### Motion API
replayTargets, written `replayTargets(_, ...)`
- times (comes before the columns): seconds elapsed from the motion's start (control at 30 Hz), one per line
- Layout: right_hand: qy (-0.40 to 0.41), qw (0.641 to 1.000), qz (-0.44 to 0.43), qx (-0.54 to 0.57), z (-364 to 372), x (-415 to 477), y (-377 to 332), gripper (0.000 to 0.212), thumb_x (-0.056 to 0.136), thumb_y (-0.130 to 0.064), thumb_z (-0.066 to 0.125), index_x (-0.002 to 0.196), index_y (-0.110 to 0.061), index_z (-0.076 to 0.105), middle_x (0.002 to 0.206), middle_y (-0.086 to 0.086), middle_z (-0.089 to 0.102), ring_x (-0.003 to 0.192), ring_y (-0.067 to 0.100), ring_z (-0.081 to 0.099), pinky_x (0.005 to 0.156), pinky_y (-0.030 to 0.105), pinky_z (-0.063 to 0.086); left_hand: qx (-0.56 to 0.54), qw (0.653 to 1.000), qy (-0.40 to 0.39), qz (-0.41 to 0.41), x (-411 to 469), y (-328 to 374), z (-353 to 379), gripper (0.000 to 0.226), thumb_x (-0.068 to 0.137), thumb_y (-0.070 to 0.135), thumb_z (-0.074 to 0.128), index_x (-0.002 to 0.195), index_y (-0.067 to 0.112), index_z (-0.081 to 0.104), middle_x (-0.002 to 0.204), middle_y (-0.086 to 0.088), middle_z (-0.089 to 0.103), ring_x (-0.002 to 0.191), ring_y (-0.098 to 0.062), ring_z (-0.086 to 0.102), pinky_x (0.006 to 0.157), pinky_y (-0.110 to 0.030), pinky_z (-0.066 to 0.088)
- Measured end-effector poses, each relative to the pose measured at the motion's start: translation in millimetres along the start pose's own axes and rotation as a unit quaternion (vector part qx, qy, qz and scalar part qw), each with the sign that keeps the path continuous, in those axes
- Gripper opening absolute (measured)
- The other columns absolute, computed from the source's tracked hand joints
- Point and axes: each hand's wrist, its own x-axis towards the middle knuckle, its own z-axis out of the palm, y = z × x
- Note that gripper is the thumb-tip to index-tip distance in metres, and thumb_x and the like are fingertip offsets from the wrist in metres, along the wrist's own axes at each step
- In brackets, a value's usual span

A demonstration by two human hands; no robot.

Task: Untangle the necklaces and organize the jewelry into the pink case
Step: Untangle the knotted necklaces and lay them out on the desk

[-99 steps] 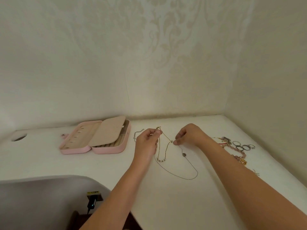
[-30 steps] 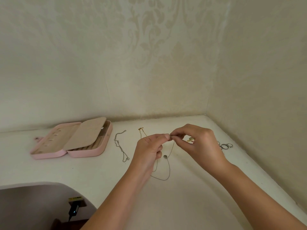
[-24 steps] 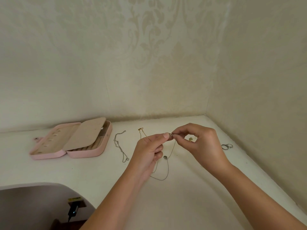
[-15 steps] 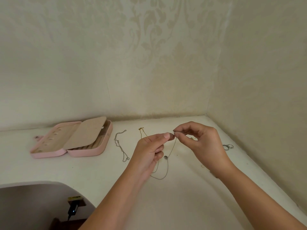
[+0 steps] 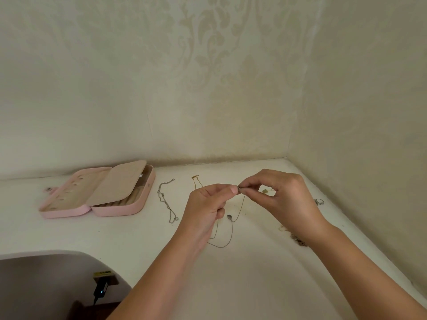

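Fingertips (image 5: 232, 190) of the left hand (image 5: 205, 210) and right hand (image 5: 285, 200) meet, both pinching the raised end of a thin necklace (image 5: 231, 232) well right of the open pink case (image 5: 115, 209). Its loop trails onto the white table (image 5: 254, 278). A silver chain (image 5: 167, 202) lies nearer the case. The yellow label (image 5: 102, 273) below the case is unreadable. Cream patterned wallpaper (image 5: 219, 65) stands behind the case.

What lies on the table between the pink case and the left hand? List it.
Head view: a silver chain lies on the table between the pink case and the left hand, touching neither; a gold chain runs closer to the hand.
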Motion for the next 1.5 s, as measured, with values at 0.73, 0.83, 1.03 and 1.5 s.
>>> replayTargets(0.73, 0.103, 0.995, -0.019, -0.002, 3, -2, -13, 0.005, 0.078, -0.008, 0.071, 0.080, -0.012, 0.074, 0.073, -0.008, 0.068, 0.074, 0.001, 0.060, 0.070, 0.002, 0.037, -0.085, 0.994, 0.030, 0.056, -10, 0, 9, 0.018, 0.074, 0.029, 0.074, 0.084, 0.014, 0.079, 0.054, 0.007, 0.025, 0.049, -0.008, 0.022, 0.047, -0.017, 0.021)
replayTargets(0.83, 0.109, 0.994, -0.017, -0.004, 2, -1, -13, 0.006, 0.078, -0.008, 0.071, 0.080, -0.012, 0.074, 0.073, -0.011, 0.066, 0.074, 0.000, 0.061, 0.069, 0.002, 0.037, -0.067, 0.995, 0.019, 0.068, -12, 1, 9, 0.021, 0.081, 0.023, 0.072, 0.093, 0.006, 0.074, 0.046, 0.016, 0.040, 0.048, -0.007, 0.025, 0.047, -0.015, 0.025)
replayTargets(1.03, 0.113, 0.994, -0.010, -0.005, -1, 0, -16, 0.007, 0.076, -0.006, 0.071, 0.080, -0.011, 0.074, 0.074, -0.017, 0.062, 0.074, -0.005, 0.060, 0.066, 0.000, 0.036, -0.032, 0.993, 0.035, 0.109, -16, 2, 11, 0.011, 0.080, 0.025, 0.071, 0.085, 0.016, 0.077, 0.086, -0.014, 0.069, 0.053, -0.014, 0.027, 0.048, -0.018, 0.028)
replayTargets(1.5, 0.114, 0.916, 0.201, 0.327, -13, 7, -46, 0.024, 0.076, 0.004, 0.072, 0.066, -0.018, 0.073, 0.063, -0.001, 0.069, 0.061, 0.008, 0.064, 0.062, 0.015, 0.050, 0.416, 0.861, -0.092, 0.277, -19, 91, -22, 0.009, 0.086, 0.023, 0.070, 0.087, 0.031, 0.075, 0.066, 0.021, 0.065, 0.046, -0.004, 0.043, 0.049, -0.010, 0.033)
